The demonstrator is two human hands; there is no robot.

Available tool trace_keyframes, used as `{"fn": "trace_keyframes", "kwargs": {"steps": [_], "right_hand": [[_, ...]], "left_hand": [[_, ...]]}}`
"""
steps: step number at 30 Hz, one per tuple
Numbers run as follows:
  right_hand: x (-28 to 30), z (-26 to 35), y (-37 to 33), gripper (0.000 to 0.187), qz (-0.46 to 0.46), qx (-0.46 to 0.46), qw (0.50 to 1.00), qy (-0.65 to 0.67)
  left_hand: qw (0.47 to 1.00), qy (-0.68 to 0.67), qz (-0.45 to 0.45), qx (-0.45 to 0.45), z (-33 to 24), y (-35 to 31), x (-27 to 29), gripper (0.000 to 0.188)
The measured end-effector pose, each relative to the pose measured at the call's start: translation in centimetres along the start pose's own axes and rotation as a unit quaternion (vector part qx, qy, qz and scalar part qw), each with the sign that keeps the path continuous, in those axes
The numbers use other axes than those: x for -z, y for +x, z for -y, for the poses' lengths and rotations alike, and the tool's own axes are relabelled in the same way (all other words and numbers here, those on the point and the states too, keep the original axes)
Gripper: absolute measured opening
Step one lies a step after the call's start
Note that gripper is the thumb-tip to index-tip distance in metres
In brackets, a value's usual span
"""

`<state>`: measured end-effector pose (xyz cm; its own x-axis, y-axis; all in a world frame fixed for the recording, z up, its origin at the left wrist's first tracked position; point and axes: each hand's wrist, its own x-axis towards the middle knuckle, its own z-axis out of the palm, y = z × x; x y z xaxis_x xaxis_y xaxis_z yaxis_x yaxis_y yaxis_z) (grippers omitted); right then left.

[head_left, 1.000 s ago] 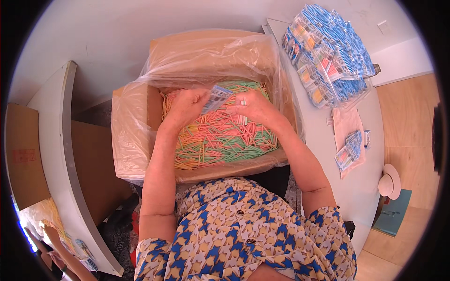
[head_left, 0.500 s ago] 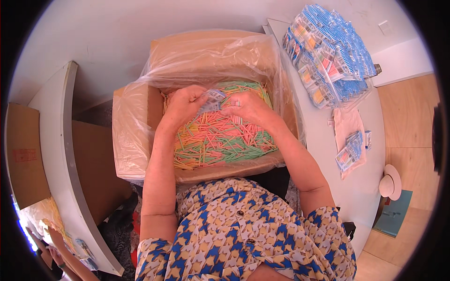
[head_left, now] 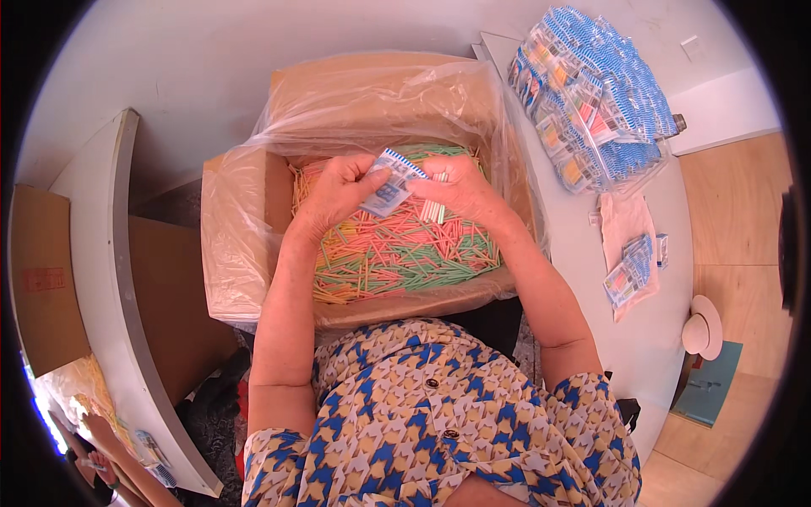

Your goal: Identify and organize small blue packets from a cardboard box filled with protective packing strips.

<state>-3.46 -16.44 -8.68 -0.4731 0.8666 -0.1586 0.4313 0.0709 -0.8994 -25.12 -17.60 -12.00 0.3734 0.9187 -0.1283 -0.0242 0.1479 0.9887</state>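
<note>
Over the open box, my left hand [head_left: 338,193] pinches a small clear plastic packet [head_left: 389,196] with a blue-striped top edge and blue print. Close by on the right, my right hand [head_left: 466,188] is closed on a small bunch of thin pale sticks [head_left: 433,209], whose ends stick out below the fingers. Its fingertips meet the packet's right corner. Loose pink, green and yellow sticks [head_left: 397,266] fill the bottom of the cardboard box [head_left: 380,89]. A clear plastic liner [head_left: 232,245] drapes over the box walls.
A white table [head_left: 570,253] runs along the right. On it stand a clear bin heaped with filled packets [head_left: 591,101] and a pink cloth [head_left: 621,211] with several packets on top. At left are a white panel [head_left: 118,253], cardboard boxes [head_left: 51,287] and another person's arms [head_left: 118,456].
The packet has turned and now shows its printed face and striped edge. My right hand has shifted slightly right, and the bunch of sticks in it now shows plainly.
</note>
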Motion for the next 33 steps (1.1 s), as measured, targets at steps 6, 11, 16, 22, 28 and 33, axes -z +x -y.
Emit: {"fn": "trace_keyframes", "kwargs": {"steps": [6,11,16,22,28,33], "right_hand": [[0.3,1.2,-0.8,0.022,-0.032,0.020,0.999,-0.024],[3.1,2.9,-1.3,0.023,-0.060,-0.039,0.991,0.113],[2.6,4.5,-0.1,0.026,-0.067,-0.069,0.975,0.200],[2.2,4.4,0.8,0.032,-0.077,-0.011,0.997,0.017],[0.7,5.3,0.5,0.031,-0.145,0.118,0.964,-0.189],[1.0,5.8,-0.3,0.041,-0.137,0.139,0.976,-0.097]], "left_hand": [[0.997,0.040,-0.019,-0.059,1.5,0.3,0.1,0.015],[0.996,0.009,-0.059,-0.061,0.7,0.1,-0.5,0.010],[0.992,0.051,-0.024,-0.110,-0.1,-0.1,-1.0,0.012],[0.995,0.035,0.030,-0.084,0.1,0.2,-1.2,0.014],[0.997,0.003,0.027,-0.079,-0.1,0.1,-1.5,0.010],[0.996,-0.056,0.026,-0.058,0.6,0.0,-1.8,0.012]]}}
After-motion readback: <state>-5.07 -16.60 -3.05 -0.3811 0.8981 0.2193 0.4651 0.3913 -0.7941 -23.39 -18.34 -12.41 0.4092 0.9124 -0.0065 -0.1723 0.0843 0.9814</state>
